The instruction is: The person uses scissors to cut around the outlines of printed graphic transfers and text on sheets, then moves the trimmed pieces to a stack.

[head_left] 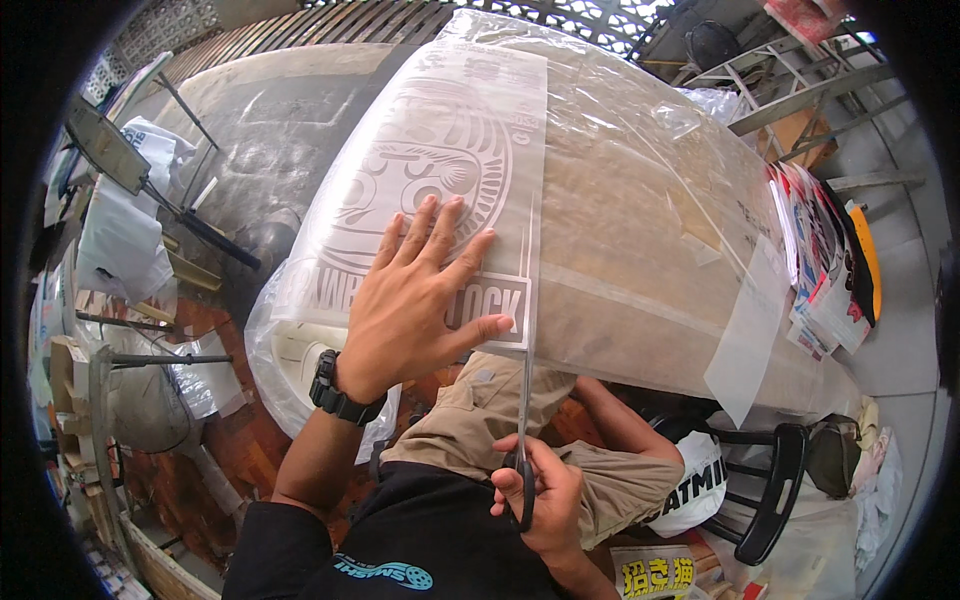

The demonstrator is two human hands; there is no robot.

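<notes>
A whitish translucent sheet (518, 150) with a large round face design and block lettering lies over the left part of a plastic-covered table (640, 210). My left hand (410, 290) presses flat on its lower part, fingers spread, with a black watch (342, 388) on the wrist. My right hand (550, 495), below the table's near edge, is closed around the black handles of a pair of scissors (525, 400). The long blades point away from me and meet the sheet's near right corner, along its right edge. How far apart the blades are I cannot tell.
A loose translucent strip (748, 335) hangs over the table's near right side. Beyond it lies a stack of colourful printed sheets (815, 260). A black chair (775, 490) stands at the lower right, a ladder-like frame (810, 100) at the far right. Metal arms (205, 228) stick out at the left.
</notes>
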